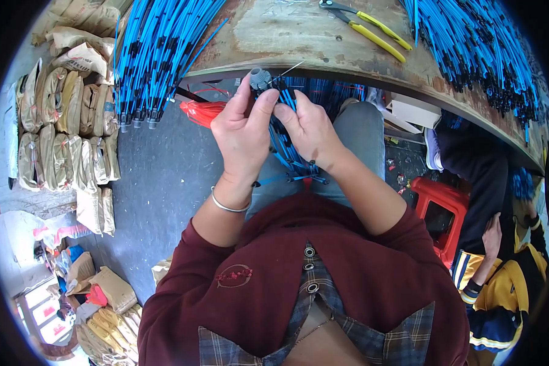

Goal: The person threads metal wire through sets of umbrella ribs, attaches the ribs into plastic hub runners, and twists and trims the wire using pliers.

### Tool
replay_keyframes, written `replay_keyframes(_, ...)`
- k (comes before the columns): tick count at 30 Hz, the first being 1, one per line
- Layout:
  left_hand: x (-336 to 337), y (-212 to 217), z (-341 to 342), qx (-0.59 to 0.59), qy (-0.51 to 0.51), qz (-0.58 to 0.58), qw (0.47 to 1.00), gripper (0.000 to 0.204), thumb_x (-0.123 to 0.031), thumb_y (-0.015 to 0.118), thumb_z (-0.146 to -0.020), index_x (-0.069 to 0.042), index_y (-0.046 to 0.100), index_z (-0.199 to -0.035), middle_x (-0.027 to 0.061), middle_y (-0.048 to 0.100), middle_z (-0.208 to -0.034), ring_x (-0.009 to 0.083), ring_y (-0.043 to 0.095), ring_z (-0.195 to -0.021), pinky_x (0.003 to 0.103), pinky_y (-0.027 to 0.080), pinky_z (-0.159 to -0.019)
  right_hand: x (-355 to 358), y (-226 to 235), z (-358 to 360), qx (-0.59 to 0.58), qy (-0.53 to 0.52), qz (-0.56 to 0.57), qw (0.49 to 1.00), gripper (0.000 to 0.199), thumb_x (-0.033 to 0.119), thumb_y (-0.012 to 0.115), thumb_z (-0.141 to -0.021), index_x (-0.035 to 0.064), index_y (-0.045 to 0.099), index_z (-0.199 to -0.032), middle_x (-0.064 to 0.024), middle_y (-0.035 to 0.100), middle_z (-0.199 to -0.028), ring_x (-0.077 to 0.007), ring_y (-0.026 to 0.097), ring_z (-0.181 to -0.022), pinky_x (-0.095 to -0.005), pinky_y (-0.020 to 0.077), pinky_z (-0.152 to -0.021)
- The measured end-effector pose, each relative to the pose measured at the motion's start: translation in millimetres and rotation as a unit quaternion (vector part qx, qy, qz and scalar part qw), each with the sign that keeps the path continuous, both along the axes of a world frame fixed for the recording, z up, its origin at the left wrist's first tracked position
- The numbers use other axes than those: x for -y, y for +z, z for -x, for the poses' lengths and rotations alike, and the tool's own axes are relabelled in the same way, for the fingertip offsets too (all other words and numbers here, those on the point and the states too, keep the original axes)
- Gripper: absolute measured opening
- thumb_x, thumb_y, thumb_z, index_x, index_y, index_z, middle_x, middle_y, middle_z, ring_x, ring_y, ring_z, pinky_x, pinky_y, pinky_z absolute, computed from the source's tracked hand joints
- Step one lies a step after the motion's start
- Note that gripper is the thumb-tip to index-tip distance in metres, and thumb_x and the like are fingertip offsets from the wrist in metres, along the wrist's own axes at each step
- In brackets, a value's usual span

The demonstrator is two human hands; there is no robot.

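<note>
My left hand (pixel 244 125) is closed, its thumb and fingers pinching a small grey ribbed connector (pixel 260 78) just off the table's front edge. Beside it my right hand (pixel 310 125) is closed too, gripping thin blue cables (pixel 282 141) with black sleeves. The two thumbs nearly meet. Down from between the hands, the cables hang onto my lap, with black end pieces spread there. A thin pale wire or pin (pixel 291 69) sticks out past the connector toward the table. My fingers hide where connector and cables meet.
The wooden table (pixel 287 36) bears yellow-handled pliers (pixel 381 38) and blue cable bundles (pixel 165 55) at left and right. A red bundle (pixel 202 113) lies left of my hands. Paper-wrapped packs (pixel 67 116) are stacked left. A red stool (pixel 448 213) and another person (pixel 488 244) are right.
</note>
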State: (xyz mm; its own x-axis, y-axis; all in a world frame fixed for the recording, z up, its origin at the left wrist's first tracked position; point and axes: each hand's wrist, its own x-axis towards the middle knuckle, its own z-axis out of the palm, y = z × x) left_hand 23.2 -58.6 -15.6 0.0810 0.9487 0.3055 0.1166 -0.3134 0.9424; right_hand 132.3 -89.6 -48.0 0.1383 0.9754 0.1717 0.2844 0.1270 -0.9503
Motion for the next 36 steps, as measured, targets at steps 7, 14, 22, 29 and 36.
replay_keyframes(7,-1,-6,18,0.027,-0.033,-0.003,0.999,0.036,-0.002,0.066,-0.079,0.007,0.056,-0.113,0.0038,0.064,-0.091,0.0052,0.053,-0.078,0.020,0.045,-0.071,11,-13,11,0.073,-0.092,-0.191,0.974,0.023,0.021,0.053,-0.089,0.0005,0.051,-0.099,-0.0167,0.057,-0.074,-0.0320,0.058,-0.068,-0.0355,0.0454,-0.060)
replay_keyframes(14,-8,-17,39,0.104,-0.114,-0.013,0.988,0.037,-0.001,0.064,-0.079,0.005,0.055,-0.115,0.0031,0.063,-0.094,0.0055,0.053,-0.081,0.020,0.045,-0.073,0,-5,-8,0.103,0.078,-0.159,0.979,0.017,0.016,0.052,-0.088,0.0004,0.047,-0.086,-0.0172,0.052,-0.064,-0.0363,0.054,-0.061,-0.0393,0.0426,-0.053)
replay_keyframes(22,-26,7,56,-0.004,-0.183,0.053,0.982,0.029,-0.004,0.063,-0.081,0.004,0.059,-0.109,0.0031,0.062,-0.094,0.0057,0.054,-0.080,0.020,0.045,-0.072,-10,-4,1,0.128,0.071,-0.032,0.989,0.021,0.020,0.050,-0.089,0.0005,0.043,-0.084,-0.0206,0.053,-0.066,-0.0406,0.054,-0.064,-0.0424,0.0417,-0.053)
replay_keyframes(29,-15,19,57,0.027,-0.128,0.196,0.972,0.025,-0.005,0.062,-0.082,0.003,0.059,-0.105,0.0041,0.062,-0.094,0.0073,0.055,-0.082,0.021,0.045,-0.073,-2,-1,24,0.115,0.024,-0.074,0.990,0.027,0.025,0.051,-0.089,0.0005,0.044,-0.079,-0.0218,0.055,-0.068,-0.0411,0.055,-0.068,-0.0454,0.0429,-0.056)
replay_keyframes(36,4,11,55,0.162,-0.211,0.125,0.956,0.028,-0.002,0.061,-0.081,0.004,0.057,-0.107,0.0073,0.062,-0.095,0.0114,0.057,-0.086,0.023,0.045,-0.077,2,11,-5,0.030,0.190,-0.059,0.980,0.030,0.027,0.048,-0.090,0.0000,0.047,-0.079,-0.0215,0.054,-0.068,-0.0406,0.055,-0.068,-0.0437,0.0430,-0.057)
